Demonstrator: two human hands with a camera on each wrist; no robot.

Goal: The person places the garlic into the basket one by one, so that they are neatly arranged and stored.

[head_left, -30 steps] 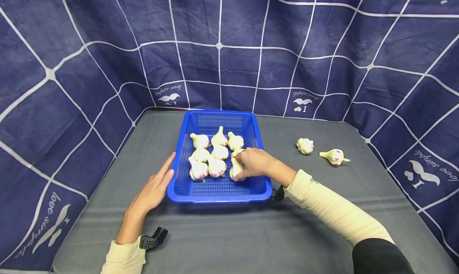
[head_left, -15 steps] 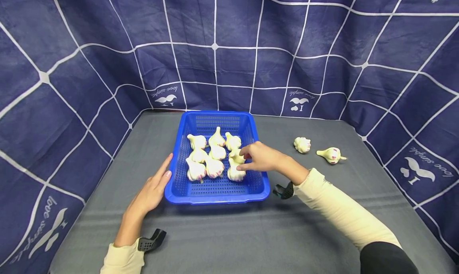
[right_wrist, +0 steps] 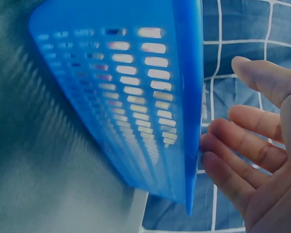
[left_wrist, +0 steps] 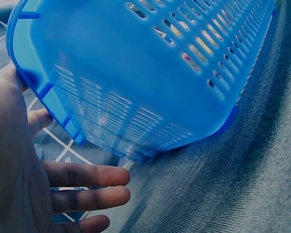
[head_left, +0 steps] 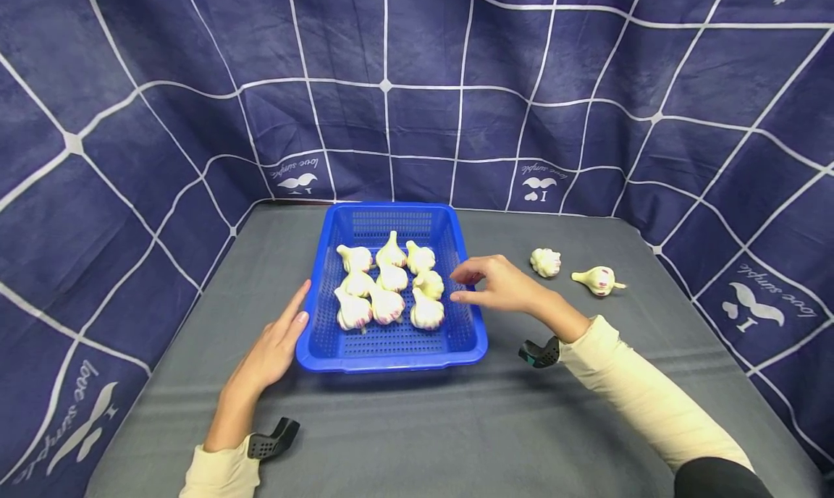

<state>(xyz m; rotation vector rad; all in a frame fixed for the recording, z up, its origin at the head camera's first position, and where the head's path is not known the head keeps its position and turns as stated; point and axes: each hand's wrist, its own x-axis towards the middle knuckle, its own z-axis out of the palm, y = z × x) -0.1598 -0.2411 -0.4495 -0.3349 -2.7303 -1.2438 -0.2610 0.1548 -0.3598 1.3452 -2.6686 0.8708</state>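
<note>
A blue plastic basket holds several garlic bulbs in rough rows. My left hand lies along its left side; in the left wrist view the thumb and index finger touch the rim, while the other fingers extend below it. Over the right rim hovers my right hand, fingers apart and loosely bent, with nothing between them. The garlic bulb at the front of the right row is nearest its thumb. In the right wrist view, fingertips are close to the rim; contact is unclear.
On the grey table, right of the basket, lie a rounded garlic bulb and a long-necked garlic bulb. A blue curtain with white lines rises behind and along both sides.
My right hand has let go of the front garlic bulb in the right row and drawn back rightward to above the rim. The left hand stays by the basket.
</note>
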